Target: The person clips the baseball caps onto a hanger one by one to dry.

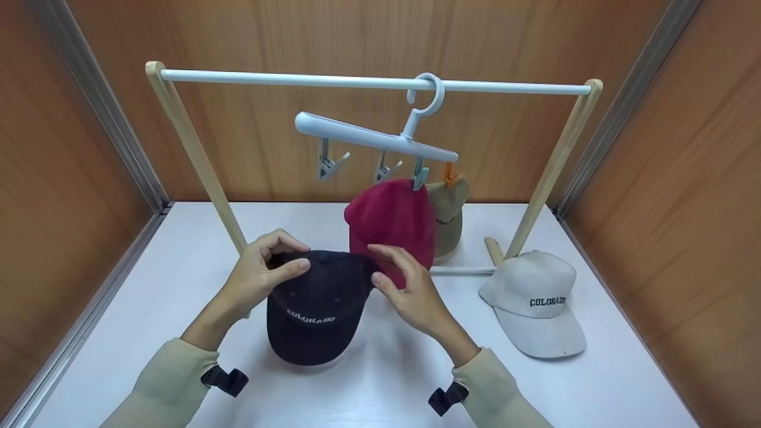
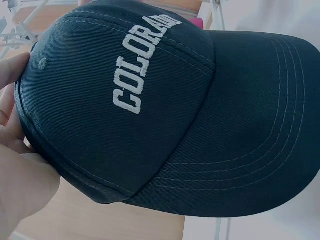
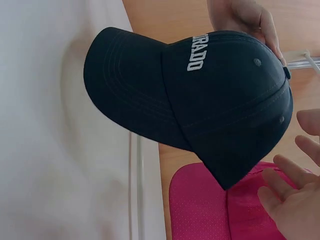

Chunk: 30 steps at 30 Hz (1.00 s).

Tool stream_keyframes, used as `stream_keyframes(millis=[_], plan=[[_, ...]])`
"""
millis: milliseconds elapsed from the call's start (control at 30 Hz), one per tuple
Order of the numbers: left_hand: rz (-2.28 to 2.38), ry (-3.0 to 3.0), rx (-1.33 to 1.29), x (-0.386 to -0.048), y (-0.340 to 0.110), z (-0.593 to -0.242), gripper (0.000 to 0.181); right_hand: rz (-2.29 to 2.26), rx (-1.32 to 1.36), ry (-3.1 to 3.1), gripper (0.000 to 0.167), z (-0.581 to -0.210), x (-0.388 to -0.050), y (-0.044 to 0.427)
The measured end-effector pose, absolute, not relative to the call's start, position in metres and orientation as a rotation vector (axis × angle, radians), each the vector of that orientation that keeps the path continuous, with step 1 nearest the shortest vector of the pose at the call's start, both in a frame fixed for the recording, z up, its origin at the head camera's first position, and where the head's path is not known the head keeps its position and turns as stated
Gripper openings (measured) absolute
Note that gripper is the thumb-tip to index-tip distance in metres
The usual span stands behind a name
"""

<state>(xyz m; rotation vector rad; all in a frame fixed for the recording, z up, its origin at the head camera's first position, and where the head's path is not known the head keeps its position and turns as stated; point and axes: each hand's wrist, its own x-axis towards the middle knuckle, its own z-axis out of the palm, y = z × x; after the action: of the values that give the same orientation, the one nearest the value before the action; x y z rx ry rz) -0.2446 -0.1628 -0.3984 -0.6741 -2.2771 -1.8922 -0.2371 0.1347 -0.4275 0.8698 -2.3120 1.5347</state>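
One dark cap (image 1: 321, 297), pinched by the left hand (image 1: 257, 276), is partly hiding the red cap (image 1: 392, 214); the right hand (image 1: 413, 294) is hovering loose-fingered.

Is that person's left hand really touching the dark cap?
Touching. The head view shows the left hand pinching the dark cap near its top, thumb laid over the front.

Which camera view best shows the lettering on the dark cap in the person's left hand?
The left wrist view: there the lettering on the dark cap is largest, and COLORADO can be read throughout. The head view shows the whole word too, but small. The right wrist view shows only its closing letters.
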Motion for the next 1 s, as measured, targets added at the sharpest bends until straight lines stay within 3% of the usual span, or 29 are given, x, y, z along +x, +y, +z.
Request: stream_keyframes(millis=[667, 1000], plan=[[-1.887, -2.276, -0.725, -0.249, -0.144, -0.403, 0.018, 1.624, 0.837, -2.286, 0.04, -0.423, -0.239, 0.126], [-1.918, -2.255, -0.761, -0.249, -0.137, -0.404, 0.02, 1.683, 0.771, -2.207, 0.026, -0.421, -0.239, 0.123]])
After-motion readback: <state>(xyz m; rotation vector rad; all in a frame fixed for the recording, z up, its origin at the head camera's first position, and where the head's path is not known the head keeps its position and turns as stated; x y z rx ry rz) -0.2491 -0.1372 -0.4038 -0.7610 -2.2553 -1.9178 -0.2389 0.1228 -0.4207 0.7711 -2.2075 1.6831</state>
